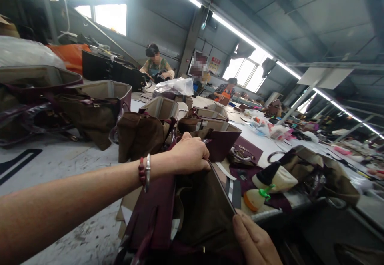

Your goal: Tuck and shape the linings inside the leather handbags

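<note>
A dark maroon handbag with a brown lining lies open in front of me on the worktable. My left hand is closed over the bag's far top edge; a red bead bracelet and a silver bangle sit on that wrist. My right hand pinches the near corner of the bag's rim at the bottom of the view, fingers pressed together on it.
Several more brown and maroon bags stand along the white table. A small orange bottle with a green cap and a cream bottle with a black nozzle lie to the right. Other people work at the far end.
</note>
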The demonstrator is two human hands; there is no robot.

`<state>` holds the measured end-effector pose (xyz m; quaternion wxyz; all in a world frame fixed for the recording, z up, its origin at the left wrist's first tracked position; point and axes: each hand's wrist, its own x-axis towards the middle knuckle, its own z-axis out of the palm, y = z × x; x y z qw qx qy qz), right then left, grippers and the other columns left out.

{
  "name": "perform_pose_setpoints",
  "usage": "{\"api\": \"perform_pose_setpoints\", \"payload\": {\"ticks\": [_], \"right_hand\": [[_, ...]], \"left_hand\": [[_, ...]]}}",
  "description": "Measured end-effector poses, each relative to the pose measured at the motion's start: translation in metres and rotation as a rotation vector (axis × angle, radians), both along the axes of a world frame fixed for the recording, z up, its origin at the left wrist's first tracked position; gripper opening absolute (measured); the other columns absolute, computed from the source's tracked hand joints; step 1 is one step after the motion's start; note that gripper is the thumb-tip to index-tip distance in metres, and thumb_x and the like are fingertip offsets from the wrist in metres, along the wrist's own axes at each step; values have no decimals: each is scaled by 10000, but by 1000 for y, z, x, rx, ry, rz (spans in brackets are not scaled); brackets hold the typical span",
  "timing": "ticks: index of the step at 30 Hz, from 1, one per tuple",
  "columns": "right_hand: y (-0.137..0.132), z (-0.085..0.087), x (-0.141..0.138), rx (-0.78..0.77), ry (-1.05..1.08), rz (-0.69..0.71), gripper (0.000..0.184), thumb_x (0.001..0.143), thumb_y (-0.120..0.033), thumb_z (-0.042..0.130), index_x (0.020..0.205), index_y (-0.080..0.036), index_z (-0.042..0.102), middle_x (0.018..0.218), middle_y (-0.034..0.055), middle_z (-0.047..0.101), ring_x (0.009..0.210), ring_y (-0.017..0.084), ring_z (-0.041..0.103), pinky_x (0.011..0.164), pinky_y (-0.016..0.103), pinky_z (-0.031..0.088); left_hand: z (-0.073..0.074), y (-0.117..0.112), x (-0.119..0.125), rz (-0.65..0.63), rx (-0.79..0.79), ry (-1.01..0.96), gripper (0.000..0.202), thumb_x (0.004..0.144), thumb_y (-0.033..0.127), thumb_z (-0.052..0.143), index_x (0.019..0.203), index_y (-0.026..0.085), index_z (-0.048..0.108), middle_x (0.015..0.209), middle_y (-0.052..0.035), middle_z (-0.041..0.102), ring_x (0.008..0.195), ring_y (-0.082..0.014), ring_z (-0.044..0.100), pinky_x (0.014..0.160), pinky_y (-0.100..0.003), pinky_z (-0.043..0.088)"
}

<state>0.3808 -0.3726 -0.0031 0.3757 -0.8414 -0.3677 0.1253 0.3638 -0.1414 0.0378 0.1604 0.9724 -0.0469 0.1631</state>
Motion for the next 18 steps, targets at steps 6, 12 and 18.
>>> {"api": "perform_pose_setpoints", "payload": {"ticks": [6, 12, 18], "right_hand": [[-10, -4, -3, 176, 377, -47, 547, 856, -507, 232, 1209, -147, 444, 1202, 96, 488, 1135, 208, 401, 968, 351, 282], [-13, -10, 4, -13, 203, -40, 537, 795, -512, 401, 1177, -145, 486, 1184, 104, 502, 1140, 245, 384, 976, 347, 270], [-7, 1, 9, -120, 38, 31, 427, 819, -466, 360, 1002, -144, 572, 944, 86, 603, 894, 218, 533, 801, 254, 414]], "left_hand": [[-5, -3, 4, 30, -3, -27, 190, 661, 376, 580, 590, 210, 640, 651, -8, 603, 751, -169, 495, 719, -331, 227], [-4, -5, 5, 54, -5, -19, 196, 655, 384, 576, 585, 215, 647, 607, -15, 577, 734, -173, 499, 717, -328, 229], [-3, -6, 4, 62, 13, -35, 205, 674, 373, 566, 587, 206, 646, 622, -24, 598, 745, -177, 504, 709, -324, 234]]}}
